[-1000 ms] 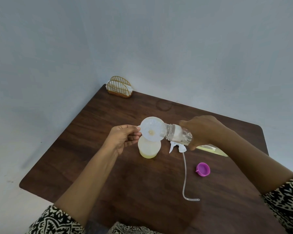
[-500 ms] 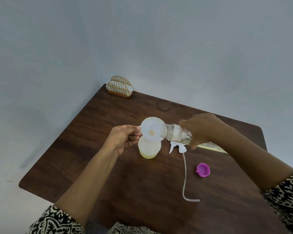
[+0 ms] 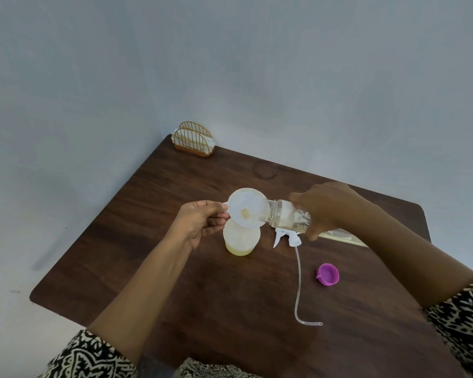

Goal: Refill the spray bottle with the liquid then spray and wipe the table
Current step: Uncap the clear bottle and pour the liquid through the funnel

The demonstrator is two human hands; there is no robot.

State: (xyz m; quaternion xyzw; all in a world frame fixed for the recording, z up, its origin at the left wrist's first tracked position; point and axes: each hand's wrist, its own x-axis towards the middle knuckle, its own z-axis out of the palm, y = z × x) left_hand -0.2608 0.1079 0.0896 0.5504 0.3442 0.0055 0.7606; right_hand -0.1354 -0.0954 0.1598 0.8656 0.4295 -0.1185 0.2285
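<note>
A translucent spray bottle body (image 3: 241, 237) with pale yellow liquid at its bottom stands near the middle of the dark wooden table (image 3: 148, 241). A white funnel (image 3: 247, 211) sits in its neck, and my left hand (image 3: 200, 222) pinches the funnel's rim. My right hand (image 3: 325, 207) grips a clear refill bottle (image 3: 287, 218), tipped on its side with its mouth at the funnel's edge. A little yellowish liquid lies in the funnel's centre. The white spray head (image 3: 287, 237) with its long clear tube (image 3: 298, 287) lies on the table to the right of the bottle.
A purple cap (image 3: 328, 274) lies open side up right of the tube. A gold wire napkin holder (image 3: 194, 140) stands at the table's far left corner by the wall. A pale yellow cloth (image 3: 342, 236) peeks out under my right forearm. A faint ring mark (image 3: 265, 170) shows farther back.
My right hand has raised the rear of the refill bottle slightly, tipping it further towards the funnel. My left hand and the funnel have stayed put.
</note>
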